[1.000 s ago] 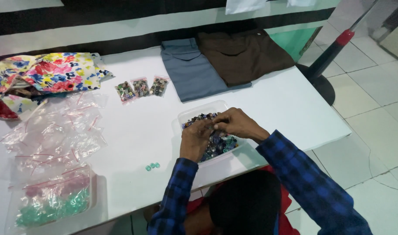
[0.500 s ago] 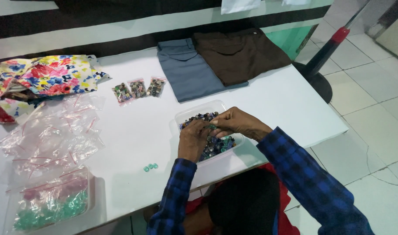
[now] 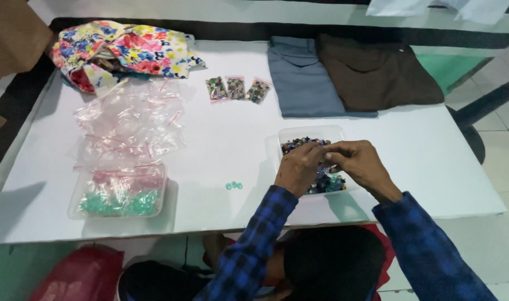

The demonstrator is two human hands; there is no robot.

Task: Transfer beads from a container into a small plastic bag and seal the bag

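Keep both hands, left (image 3: 299, 167) and right (image 3: 359, 163), pinched closed low over the clear bead tray (image 3: 290, 135) at centre-right.

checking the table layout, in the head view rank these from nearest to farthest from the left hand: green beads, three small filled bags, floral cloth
1. green beads, just left of the left hand
2. three small filled bags, farther back on the table
3. floral cloth, far left corner

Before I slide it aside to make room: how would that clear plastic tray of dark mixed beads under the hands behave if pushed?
The clear plastic tray of beads looks thin, so it probably flexes and slides easily on the smooth white table. Open-topped and shallow, it may spill.
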